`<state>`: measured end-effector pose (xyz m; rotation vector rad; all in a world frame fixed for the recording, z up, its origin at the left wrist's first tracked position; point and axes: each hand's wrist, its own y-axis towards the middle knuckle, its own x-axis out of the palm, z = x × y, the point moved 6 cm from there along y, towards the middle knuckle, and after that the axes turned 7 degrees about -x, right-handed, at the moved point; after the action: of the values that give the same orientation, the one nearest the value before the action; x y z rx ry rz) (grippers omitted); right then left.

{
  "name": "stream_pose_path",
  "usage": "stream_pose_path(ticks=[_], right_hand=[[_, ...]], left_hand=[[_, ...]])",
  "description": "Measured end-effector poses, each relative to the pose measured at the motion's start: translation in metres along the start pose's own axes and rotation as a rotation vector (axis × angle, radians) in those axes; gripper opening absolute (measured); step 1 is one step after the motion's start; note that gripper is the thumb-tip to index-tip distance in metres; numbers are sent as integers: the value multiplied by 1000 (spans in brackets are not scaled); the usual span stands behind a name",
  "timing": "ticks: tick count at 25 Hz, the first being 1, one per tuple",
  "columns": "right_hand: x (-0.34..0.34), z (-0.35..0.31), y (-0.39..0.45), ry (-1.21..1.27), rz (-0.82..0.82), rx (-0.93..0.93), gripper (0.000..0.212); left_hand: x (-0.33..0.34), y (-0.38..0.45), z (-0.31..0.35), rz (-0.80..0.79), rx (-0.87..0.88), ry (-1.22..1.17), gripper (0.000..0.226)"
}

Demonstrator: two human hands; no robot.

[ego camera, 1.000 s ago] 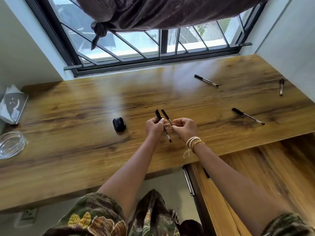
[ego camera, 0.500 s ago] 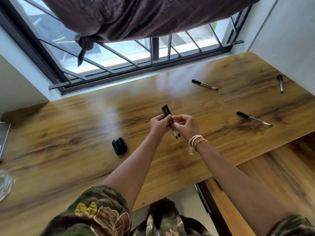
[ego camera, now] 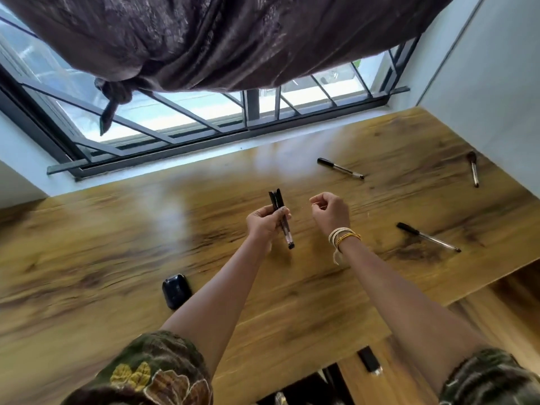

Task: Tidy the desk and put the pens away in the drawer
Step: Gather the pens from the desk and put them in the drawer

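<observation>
Three loose pens lie on the wooden desk (ego camera: pixel 117 258): one (ego camera: pixel 340 168) toward the window, one (ego camera: pixel 473 171) near the right wall, and one (ego camera: pixel 428 237) close to the right front corner. All three sit well apart from each other and to the right of the hands. A small black case (ego camera: pixel 176 290) rests on the desk just beside the left forearm, on its left. A dark curtain (ego camera: pixel 233 39), knotted at one end, hangs over the barred window (ego camera: pixel 204 124) behind the desk.

The left hand (ego camera: pixel 264 223) grips a bundle of pens (ego camera: pixel 282 220), fingers curled round the barrels, with the black caps pointing up and away and the tips pointing down toward the wood. The right hand (ego camera: pixel 330 210), with string bracelets (ego camera: pixel 342 238) at the wrist, hovers just beside it with fingers loosely curled and holding nothing.

Below the front edge of the desk, at the bottom right, a drawer (ego camera: pixel 380 384) stands open; a small black object (ego camera: pixel 370 363) lies on its wooden edge. Bare wood stretches between the hands and the pens on the right
</observation>
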<state>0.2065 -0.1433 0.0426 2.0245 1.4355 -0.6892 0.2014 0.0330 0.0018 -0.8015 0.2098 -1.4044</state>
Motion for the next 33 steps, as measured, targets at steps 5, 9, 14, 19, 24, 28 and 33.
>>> stream_pose_path(ticks=[5,9,14,19,24,28,33], right_hand=[[-11,24,73,-361,21,-86,30],[-17,39,117,-584,-14,-37,42],[-9,56,133,-646,-124,6,31],[-4,41,85,-543,-74,-54,30],[12,1,-4,-241,12,-144,22],[22,4,-45,354,38,220,19],[19,-7,-76,650,6,333,20]], left_hand=[[8,23,-3,28,-39,51,30],[6,31,-3,-7,-67,-48,31],[6,30,-4,-28,-73,-62,30],[5,23,-2,-26,-67,-63,28],[4,14,-1,-75,-71,-73,31],[10,0,-9,-107,-148,-169,17],[3,-22,-21,-94,-155,-195,40]])
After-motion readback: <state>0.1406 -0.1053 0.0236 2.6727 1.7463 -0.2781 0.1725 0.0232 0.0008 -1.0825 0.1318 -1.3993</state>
